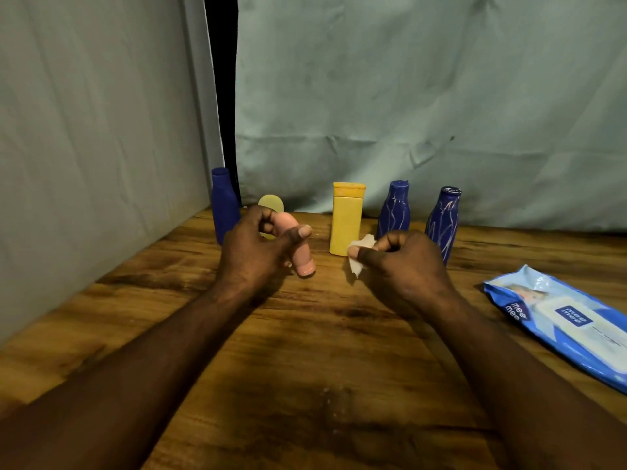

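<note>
My left hand (252,247) grips a small pink bottle (300,257), tilted with its cap end pointing down to the right, just above the wooden table (305,334). My right hand (400,262) pinches a crumpled white wipe (359,252) between thumb and fingers, a short way to the right of the pink bottle. The two hands are apart, with the wipe not touching the bottle.
Along the back stand a plain blue bottle (223,206), a pale yellow bottle (271,205) partly hidden by my left hand, a yellow flip-top bottle (346,220) and two scratched blue bottles (395,208) (444,222). A blue pack of wet wipes (559,320) lies at the right. Cloth backdrops close off the left and rear.
</note>
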